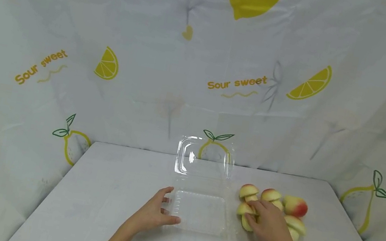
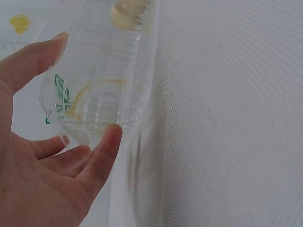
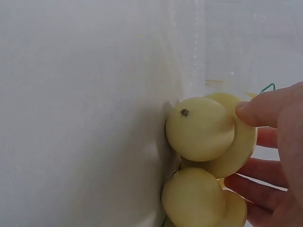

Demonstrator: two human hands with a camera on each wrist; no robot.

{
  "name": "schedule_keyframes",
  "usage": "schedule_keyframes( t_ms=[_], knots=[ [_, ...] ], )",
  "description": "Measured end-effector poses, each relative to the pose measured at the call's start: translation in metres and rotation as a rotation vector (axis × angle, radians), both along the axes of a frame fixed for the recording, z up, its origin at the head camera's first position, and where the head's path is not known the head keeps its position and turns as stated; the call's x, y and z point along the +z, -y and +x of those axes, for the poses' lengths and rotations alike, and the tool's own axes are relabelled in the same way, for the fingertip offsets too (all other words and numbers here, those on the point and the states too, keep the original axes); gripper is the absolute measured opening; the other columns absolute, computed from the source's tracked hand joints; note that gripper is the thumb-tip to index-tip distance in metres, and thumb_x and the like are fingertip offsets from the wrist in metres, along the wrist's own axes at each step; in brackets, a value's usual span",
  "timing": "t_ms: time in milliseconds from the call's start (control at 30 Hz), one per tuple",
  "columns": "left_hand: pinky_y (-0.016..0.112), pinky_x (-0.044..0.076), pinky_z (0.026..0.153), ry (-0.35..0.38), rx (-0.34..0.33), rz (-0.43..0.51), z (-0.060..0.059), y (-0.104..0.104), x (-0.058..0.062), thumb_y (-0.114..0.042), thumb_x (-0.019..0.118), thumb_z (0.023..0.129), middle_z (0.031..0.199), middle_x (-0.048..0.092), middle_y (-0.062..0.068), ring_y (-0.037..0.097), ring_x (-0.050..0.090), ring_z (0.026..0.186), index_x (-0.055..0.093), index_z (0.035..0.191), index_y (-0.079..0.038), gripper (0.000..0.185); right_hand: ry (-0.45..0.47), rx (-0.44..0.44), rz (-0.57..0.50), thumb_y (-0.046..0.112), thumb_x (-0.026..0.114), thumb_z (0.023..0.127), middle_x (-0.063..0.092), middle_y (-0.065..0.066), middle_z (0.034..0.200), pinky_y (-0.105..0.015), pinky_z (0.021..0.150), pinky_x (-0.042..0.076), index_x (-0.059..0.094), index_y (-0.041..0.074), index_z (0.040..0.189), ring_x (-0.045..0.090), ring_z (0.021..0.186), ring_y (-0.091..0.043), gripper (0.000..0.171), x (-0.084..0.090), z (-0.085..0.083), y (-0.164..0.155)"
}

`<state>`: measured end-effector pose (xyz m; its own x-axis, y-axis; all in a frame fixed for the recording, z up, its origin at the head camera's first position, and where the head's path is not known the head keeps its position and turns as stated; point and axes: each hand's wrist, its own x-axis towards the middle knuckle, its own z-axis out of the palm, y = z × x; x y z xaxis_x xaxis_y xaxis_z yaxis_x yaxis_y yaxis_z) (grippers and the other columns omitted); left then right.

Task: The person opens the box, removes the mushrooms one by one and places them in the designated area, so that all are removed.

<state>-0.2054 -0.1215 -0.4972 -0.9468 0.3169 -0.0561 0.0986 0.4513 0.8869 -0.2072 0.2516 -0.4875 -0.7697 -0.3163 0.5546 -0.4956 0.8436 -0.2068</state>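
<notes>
My left hand point(image 1: 153, 212) is at the left side of a clear plastic clamshell box point(image 1: 197, 230), fingers spread and fingertips right at its rim. In the left wrist view, the box's ribbed wall point(image 2: 102, 52) stands between thumb and fingers. The box's lid point(image 1: 203, 170) is raised at the back. My right hand point(image 1: 271, 225) reaches over a group of yellow mushroom-shaped pieces and grips the front left one point(image 1: 246, 209). In the right wrist view, the thumb presses the broad cap of that piece point(image 3: 201, 127), with fingers around its other side.
Beside my right hand lie a back left piece point(image 1: 248, 190), a middle piece point(image 1: 272, 195), a rounder red-tipped piece point(image 1: 295, 206) and a right piece point(image 1: 295, 225). All rest on the white table point(image 1: 119, 185). A lemon-printed curtain point(image 1: 159, 89) hangs behind.
</notes>
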Motion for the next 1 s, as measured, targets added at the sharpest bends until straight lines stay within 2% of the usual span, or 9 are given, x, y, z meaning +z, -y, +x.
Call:
schedule_keyframes(
  t_ms=[200,333,533,767,900,1000],
  knots=[
    [0.051,0.055,0.086,-0.002,-0.007,-0.005,-0.001,0.000,0.001,-0.033,0.087,0.080,0.143,0.048,0.027,0.033,0.063,0.107,0.028,0.157,-0.007,0.100,-0.009,0.008,0.010,0.013,0.086,0.075,0.063,0.004,0.087,-0.035,0.067,0.046,0.071,0.010,0.099,0.055,0.077,-0.013,0.029,0.001,0.002,0.000],
    [0.051,0.054,0.088,-0.003,-0.011,-0.010,-0.001,0.002,-0.001,-0.034,0.087,0.080,0.144,0.047,0.027,0.034,0.062,0.108,0.028,0.157,-0.008,0.101,-0.001,0.013,0.003,0.011,0.086,0.075,0.066,0.001,0.091,-0.039,0.071,0.048,0.072,0.008,0.102,0.059,0.081,-0.017,0.030,0.002,0.005,0.001],
    [0.051,0.054,0.089,-0.024,-0.032,-0.018,-0.001,0.005,-0.002,-0.038,0.086,0.081,0.145,0.046,0.027,0.036,0.062,0.110,0.027,0.158,-0.008,0.101,-0.044,0.020,-0.001,0.010,0.086,0.074,0.069,-0.003,0.096,-0.043,0.075,0.052,0.073,0.007,0.102,0.063,0.087,-0.023,0.032,0.005,0.009,0.002],
    [0.051,0.055,0.089,-0.043,-0.023,-0.053,0.001,0.010,0.004,-0.041,0.082,0.086,0.147,0.044,0.026,0.037,0.064,0.110,0.026,0.158,-0.007,0.098,-0.068,0.024,-0.048,0.010,0.086,0.074,0.070,-0.001,0.102,-0.045,0.078,0.053,0.073,0.009,0.106,0.065,0.093,-0.024,0.034,0.010,0.017,0.004],
    [0.055,0.053,0.092,-0.073,-0.002,-0.105,0.003,0.013,0.008,-0.044,0.078,0.088,0.148,0.043,0.026,0.042,0.062,0.114,0.027,0.158,-0.006,0.094,-0.113,0.037,-0.081,0.007,0.086,0.073,0.070,-0.004,0.104,-0.044,0.078,0.053,0.073,0.007,0.105,0.065,0.096,-0.025,0.035,0.013,0.023,0.005],
    [0.058,0.049,0.098,-0.135,0.014,-0.152,0.006,0.018,0.009,-0.048,0.075,0.090,0.152,0.041,0.022,0.043,0.056,0.124,0.031,0.157,-0.005,0.091,-0.101,0.033,-0.081,0.006,0.085,0.074,0.069,-0.006,0.107,-0.045,0.079,0.053,0.073,0.005,0.107,0.064,0.098,-0.027,0.036,0.014,0.029,0.004]
  ],
)
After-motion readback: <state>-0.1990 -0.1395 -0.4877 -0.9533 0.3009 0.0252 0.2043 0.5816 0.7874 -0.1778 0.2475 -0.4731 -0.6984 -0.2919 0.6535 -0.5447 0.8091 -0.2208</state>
